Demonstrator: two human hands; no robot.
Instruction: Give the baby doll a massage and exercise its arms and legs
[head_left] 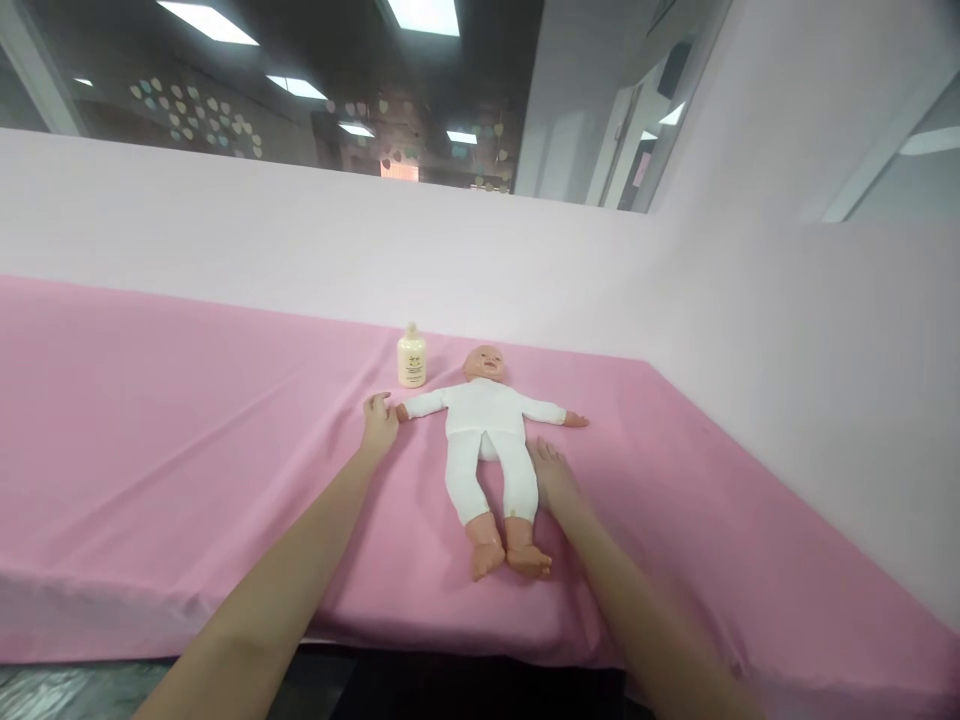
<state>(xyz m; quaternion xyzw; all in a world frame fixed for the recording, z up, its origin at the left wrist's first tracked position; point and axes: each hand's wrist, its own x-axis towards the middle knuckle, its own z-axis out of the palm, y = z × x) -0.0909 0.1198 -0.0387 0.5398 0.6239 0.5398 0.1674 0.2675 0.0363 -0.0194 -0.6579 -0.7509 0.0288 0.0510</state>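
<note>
A baby doll (pixel 486 410) in a white suit lies on its back on a pink cloth, arms spread and bare feet toward me. At the doll's outstretched arm on the left, my left hand (pixel 380 425) is closed with curled fingers around the end of the doll's hand (pixel 403 412); the doll's fingertips are hidden there. My right hand (pixel 551 472) lies open with its fingers stretched out, against the side of the doll's hip and thigh. Just beyond my left hand, a cream pump bottle (pixel 412 362) with dark print stands upright.
The pink cloth (pixel 187 420) covers a wide padded surface and hangs over its front edge, with soft folds at left. White walls (pixel 300 240) border it at the back and right. Above is a window (pixel 315 100) with ceiling light reflections and heart-shaped decorations.
</note>
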